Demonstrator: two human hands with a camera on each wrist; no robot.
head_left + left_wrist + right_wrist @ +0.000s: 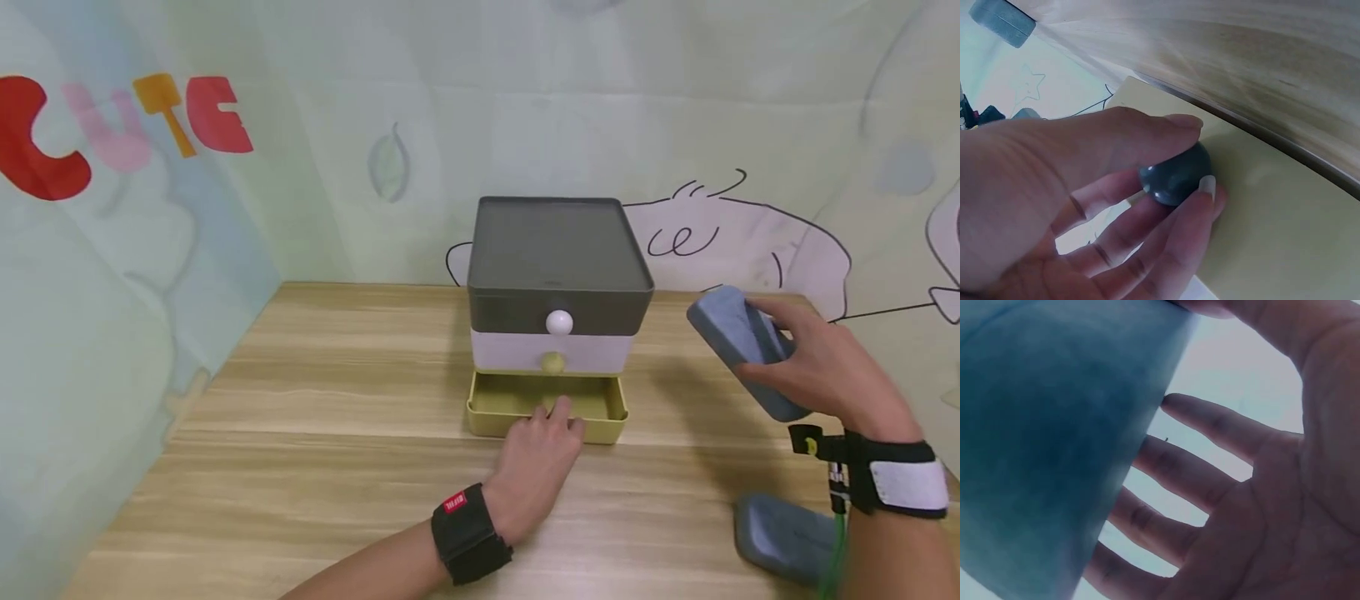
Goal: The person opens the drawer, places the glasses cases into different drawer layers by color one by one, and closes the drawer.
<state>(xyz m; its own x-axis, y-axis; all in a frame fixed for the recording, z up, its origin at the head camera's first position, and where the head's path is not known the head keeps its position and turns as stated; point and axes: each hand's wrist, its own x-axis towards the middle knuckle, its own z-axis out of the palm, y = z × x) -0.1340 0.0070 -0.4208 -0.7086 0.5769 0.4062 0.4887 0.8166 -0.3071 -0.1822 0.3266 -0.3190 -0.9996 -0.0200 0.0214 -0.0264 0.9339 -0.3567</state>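
In the head view a small desktop drawer box has its bottom yellow drawer pulled out, with a bare inside. My left hand is at that drawer's front. The left wrist view shows its thumb and fingers pinching a round dark knob on the yellow drawer front. Over the table on the right, my right hand grips a blue-grey case with rounded corners, held tilted. Close up in the right wrist view, the case lies between thumb and fingers.
A second blue-grey case lies on the wooden table at the front right, partly behind the right forearm. The box's grey top drawer and white middle drawer are closed. A printed cloth hangs behind and at the left.
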